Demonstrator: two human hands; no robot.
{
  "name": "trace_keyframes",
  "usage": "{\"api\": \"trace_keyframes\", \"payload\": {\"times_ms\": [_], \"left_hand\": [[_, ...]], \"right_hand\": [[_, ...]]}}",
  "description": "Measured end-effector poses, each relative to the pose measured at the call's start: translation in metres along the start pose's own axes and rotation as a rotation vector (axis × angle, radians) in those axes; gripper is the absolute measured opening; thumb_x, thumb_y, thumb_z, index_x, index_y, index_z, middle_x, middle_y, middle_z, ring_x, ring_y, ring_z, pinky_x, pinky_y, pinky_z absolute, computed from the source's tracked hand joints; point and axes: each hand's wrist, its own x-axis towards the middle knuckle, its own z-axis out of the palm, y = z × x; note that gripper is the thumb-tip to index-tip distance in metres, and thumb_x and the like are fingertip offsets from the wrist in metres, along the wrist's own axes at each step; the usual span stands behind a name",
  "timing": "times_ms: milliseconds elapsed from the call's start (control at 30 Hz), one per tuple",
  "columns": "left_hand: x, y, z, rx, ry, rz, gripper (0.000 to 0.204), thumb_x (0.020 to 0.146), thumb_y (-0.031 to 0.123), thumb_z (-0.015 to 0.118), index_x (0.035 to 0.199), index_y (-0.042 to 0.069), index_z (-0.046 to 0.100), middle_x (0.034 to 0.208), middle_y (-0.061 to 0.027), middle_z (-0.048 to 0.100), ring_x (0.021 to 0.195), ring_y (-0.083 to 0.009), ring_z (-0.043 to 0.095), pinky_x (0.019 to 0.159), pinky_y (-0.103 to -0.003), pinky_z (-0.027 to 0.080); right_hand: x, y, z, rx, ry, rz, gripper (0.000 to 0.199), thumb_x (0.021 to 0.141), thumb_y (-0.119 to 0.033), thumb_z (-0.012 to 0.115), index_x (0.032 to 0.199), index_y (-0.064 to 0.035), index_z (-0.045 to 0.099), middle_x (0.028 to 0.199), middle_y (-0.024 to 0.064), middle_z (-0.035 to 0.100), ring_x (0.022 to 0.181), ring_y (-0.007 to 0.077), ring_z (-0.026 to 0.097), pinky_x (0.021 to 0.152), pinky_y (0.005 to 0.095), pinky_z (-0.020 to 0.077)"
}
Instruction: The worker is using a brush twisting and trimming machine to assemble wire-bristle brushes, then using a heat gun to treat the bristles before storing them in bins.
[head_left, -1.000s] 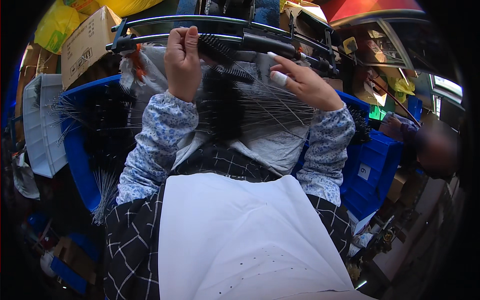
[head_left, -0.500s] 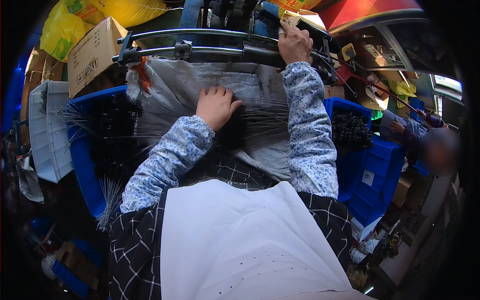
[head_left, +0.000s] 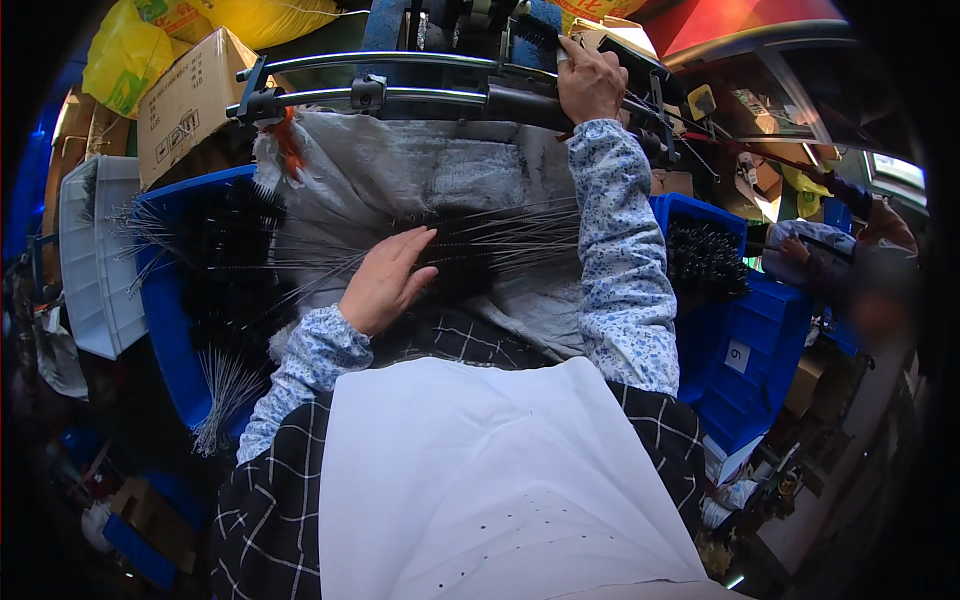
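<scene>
Left hand [head_left: 382, 288]: fingers stretched out flat, thumb spread away, nothing visibly gripped, and here they lie at the near left edge of the dark heap.
Black brushes [head_left: 462, 238]: right there, just beyond and to the right of those left fingers, bristles blurring into one mass.
Wire stems [head_left: 535, 240]: fanning out to both sides of the left fingers, a loose thicket across the way.
Right hand [head_left: 592, 85]: up at the far right end of the machine, fingers bent over; whether they hold anything, I cannot tell!
Metal rods [head_left: 430, 96]: beyond the left fingers and left of the right ones, barring the way to the machinery behind.
Grey cloth [head_left: 365, 160]: rumpled, spread beyond the left fingers and under the stems.
Left blue tub [head_left: 165, 335]: out to the left of the left fingers, dark brushes inside, wires bristling over its rim.
Right blue tub [head_left: 745, 345]: nearer the body than the right fingers and off to their right.
Cardboard box [head_left: 185, 112]: beyond the left fingers, far left.
Co-worker [head_left: 835, 245]: well off to the right, partly blurred.
</scene>
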Motion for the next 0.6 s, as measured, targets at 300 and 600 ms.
{"api": "trace_keyframes", "payload": {"times_ms": [300, 600], "left_hand": [[-0.142, -0.054, -0.087, 0.273, 0.833, -0.759, 0.027, 0.088, 0.023, 0.045, 0.103, 0.001, 0.047, 0.093, -0.0122, 0.051, 0.083, -0.0208, 0.049, 0.075, -0.031, 0.04], [-0.217, -0.107, -0.053, -0.574, 0.735, -0.986, 0.024, 0.09, 0.024, 0.043, 0.101, 0.004, 0.048, 0.078, -0.0002, 0.052, 0.065, -0.0079, 0.049, 0.058, -0.019, 0.038]], "right_hand": [[0.002, 0.003, 0.0, -0.048, 0.117, -0.123, 0.024, 0.078, -0.024, 0.055, 0.101, -0.0226, 0.062, 0.083, 0.0037, 0.061, 0.085, 0.0206, 0.053, 0.079, 0.035, 0.0381], [0.022, 0.011, 0.024, -0.121, -0.069, -0.07, 0.032, 0.081, -0.024, 0.049, 0.113, -0.0262, 0.054, 0.105, 0.0032, 0.055, 0.102, 0.0236, 0.043, 0.087, 0.0415, 0.0281]]}}
